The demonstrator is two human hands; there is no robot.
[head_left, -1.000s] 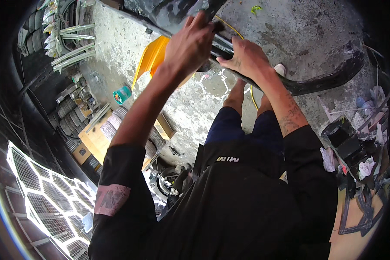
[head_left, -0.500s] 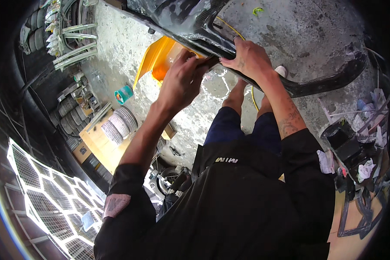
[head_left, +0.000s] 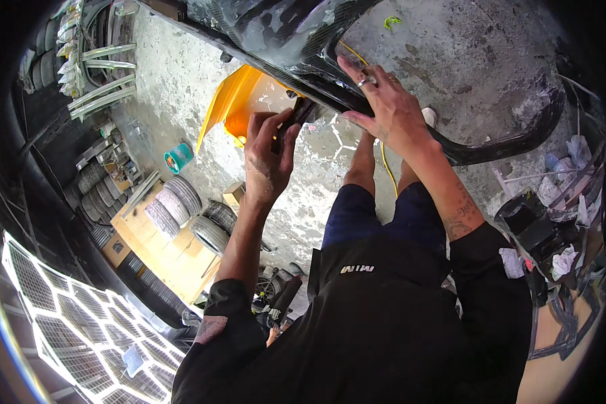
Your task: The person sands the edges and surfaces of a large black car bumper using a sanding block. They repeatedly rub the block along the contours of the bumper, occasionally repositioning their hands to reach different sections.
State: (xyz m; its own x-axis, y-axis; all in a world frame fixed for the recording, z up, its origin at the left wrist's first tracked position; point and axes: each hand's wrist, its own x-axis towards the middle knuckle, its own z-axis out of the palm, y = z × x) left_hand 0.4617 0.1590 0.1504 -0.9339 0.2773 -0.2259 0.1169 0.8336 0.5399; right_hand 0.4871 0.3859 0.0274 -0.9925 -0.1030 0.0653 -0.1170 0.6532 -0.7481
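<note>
Right hand [head_left: 384, 108] lies flat and open on the black curved car body panel [head_left: 296, 47], fingers spread along its lower edge. That panel runs long across the top of the view, from upper left down to the right, where its far end hooks upward. Left hand [head_left: 268, 151] is closed around a small dark tool [head_left: 301, 111], its tip pointing up at the panel's underside. An orange plastic bin [head_left: 239, 108] sits just behind, on the concrete floor [head_left: 451, 54].
</note>
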